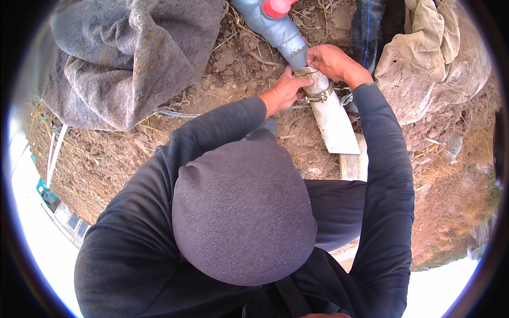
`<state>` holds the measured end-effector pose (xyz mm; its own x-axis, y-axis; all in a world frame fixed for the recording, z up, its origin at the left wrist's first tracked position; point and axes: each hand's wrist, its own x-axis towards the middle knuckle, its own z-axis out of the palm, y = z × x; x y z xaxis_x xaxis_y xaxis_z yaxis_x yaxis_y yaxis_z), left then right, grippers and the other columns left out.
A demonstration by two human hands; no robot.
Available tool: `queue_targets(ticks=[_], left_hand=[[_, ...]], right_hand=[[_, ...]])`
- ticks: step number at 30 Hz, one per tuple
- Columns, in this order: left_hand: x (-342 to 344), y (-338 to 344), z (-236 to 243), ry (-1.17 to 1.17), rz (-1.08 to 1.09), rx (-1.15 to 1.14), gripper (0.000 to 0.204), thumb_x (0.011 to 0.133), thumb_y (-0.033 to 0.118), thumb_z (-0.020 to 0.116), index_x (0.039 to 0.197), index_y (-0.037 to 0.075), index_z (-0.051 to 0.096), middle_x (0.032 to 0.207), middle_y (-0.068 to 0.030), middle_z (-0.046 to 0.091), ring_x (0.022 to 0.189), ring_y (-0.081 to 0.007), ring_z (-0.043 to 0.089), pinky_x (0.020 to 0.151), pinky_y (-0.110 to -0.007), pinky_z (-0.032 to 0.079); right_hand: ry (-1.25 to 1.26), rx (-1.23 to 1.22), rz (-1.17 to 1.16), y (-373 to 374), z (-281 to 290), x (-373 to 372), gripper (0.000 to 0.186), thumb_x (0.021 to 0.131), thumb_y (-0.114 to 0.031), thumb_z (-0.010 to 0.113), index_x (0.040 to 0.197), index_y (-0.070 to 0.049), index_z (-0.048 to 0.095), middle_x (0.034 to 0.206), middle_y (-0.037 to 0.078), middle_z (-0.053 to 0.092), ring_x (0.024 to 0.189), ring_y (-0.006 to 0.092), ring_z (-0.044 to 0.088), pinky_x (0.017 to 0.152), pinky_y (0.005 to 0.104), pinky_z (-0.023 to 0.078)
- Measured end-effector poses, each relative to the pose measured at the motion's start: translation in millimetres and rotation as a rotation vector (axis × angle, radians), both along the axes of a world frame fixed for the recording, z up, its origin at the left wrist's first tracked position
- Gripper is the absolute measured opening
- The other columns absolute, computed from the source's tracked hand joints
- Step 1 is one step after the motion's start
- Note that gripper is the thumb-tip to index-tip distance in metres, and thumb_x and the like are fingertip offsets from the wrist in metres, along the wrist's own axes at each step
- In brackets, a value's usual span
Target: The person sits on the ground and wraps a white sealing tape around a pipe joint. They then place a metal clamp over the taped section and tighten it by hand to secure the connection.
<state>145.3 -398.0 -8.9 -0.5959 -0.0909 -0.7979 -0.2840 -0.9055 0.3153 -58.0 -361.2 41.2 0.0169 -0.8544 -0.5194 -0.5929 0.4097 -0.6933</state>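
A grey-blue pipe [283, 40] slants down from the top, and a white hose [335, 123] that flattens toward its cut end meets its lower end. My left hand [286, 91] closes on the hose near the joint from the left, thumb lying across it. At the right side of the joint, my right hand [333, 62] has its fingertips pinched together; what they hold, if anything, is too small to make out. Just below both hands, a metal hose clamp [319, 97] circles the white hose. A red valve handle [277, 7] sits on the pipe farther up.
Grey felt-like cloth [132, 63] lies heaped at the left, a beige sack [429, 58] at the right. A black hose with a blue stripe [367, 32] runs beside the sack. A thin cable [183, 114] crosses the dry soil. Under the hose's end lies a wooden board [351, 167].
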Motion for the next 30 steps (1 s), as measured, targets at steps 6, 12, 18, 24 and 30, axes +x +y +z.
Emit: queue_targets(ticks=[6,12,18,24,30], left_hand=[[0,-2,3,0.008,-0.030,0.015,0.078,0.089,0.007,0.079,0.149,0.021,0.031,0.140,-0.0066,0.055,0.127,-0.0277,0.060,0.106,-0.051,0.047],[1,-1,1,0.021,-0.024,0.026,0.079,0.089,0.005,0.079,0.149,0.021,0.031,0.140,-0.0072,0.055,0.127,-0.0284,0.060,0.105,-0.051,0.047],[1,-3,1,0.014,-0.027,0.030,0.077,0.089,0.005,0.079,0.148,0.022,0.031,0.140,-0.0064,0.055,0.126,-0.0274,0.060,0.102,-0.052,0.047],[1,-2,-1,0.004,-0.017,0.029,0.078,0.087,0.005,0.080,0.146,0.021,0.032,0.140,-0.0078,0.054,0.128,-0.0291,0.058,0.103,-0.055,0.046],[-10,2,-4,0.040,0.031,-0.034,0.075,0.090,0.009,0.080,0.145,0.016,0.031,0.137,-0.0094,0.055,0.126,-0.0269,0.060,0.103,-0.050,0.052]], right_hand=[[-0.045,-0.026,-0.011,3,1,2,0.012,0.090,-0.008,0.069,0.099,-0.002,0.070,0.090,0.019,0.072,0.087,0.0360,0.071,0.078,0.0440,0.054],[0.112,0.063,0.037,-2,7,11,0.018,0.085,-0.009,0.068,0.101,-0.007,0.077,0.096,0.019,0.075,0.094,0.0397,0.072,0.082,0.0479,0.056],[0.109,0.071,0.028,-1,3,19,0.019,0.084,-0.009,0.069,0.101,-0.009,0.078,0.099,0.020,0.076,0.098,0.0403,0.073,0.083,0.0486,0.056],[0.035,-0.042,-0.052,6,-7,16,0.014,0.085,-0.010,0.068,0.096,-0.008,0.075,0.095,0.020,0.074,0.095,0.0423,0.071,0.080,0.0494,0.055],[0.103,-0.152,-0.040,10,-8,12,0.014,0.084,-0.010,0.070,0.097,-0.007,0.074,0.097,0.020,0.074,0.096,0.0421,0.071,0.080,0.0495,0.055]])
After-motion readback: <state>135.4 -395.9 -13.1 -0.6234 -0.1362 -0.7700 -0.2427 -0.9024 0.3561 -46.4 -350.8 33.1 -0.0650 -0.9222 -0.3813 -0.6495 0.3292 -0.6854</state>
